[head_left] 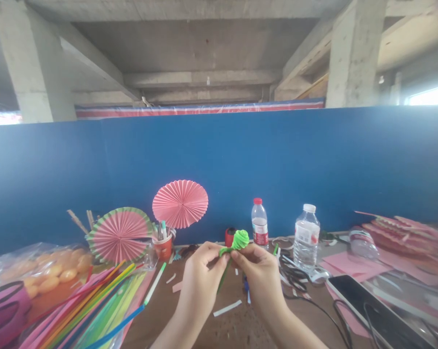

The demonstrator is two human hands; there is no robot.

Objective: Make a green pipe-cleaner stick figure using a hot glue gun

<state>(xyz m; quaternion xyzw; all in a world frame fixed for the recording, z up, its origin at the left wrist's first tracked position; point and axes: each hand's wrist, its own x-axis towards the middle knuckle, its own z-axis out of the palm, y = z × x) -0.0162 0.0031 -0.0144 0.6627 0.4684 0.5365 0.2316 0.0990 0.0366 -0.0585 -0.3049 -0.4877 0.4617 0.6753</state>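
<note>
- Panel (219, 150): upright behind the table (146, 320), seemingly to close off its far side.
- Stems (95, 291): laid lengthwise at the left, likely within easy reach.
- Pink fan (180, 203): raised behind the cup (164, 249) (what props it, I cannot tell).
- Left hand (202, 271) and right hand (260, 271): thumbs and fingers pinched narrow on the green coil (241, 239), left at its tail, right just beneath its curl, probably so it cannot unwind.
- Bottles (306, 242): upright near the panel, presumably clear of the elbows.
- Cup: holds pens upright.
- Green coil: above the table, between the fingertips, perhaps lifted for a better view.
- White strip (227, 309): flat between the forearms.
</note>
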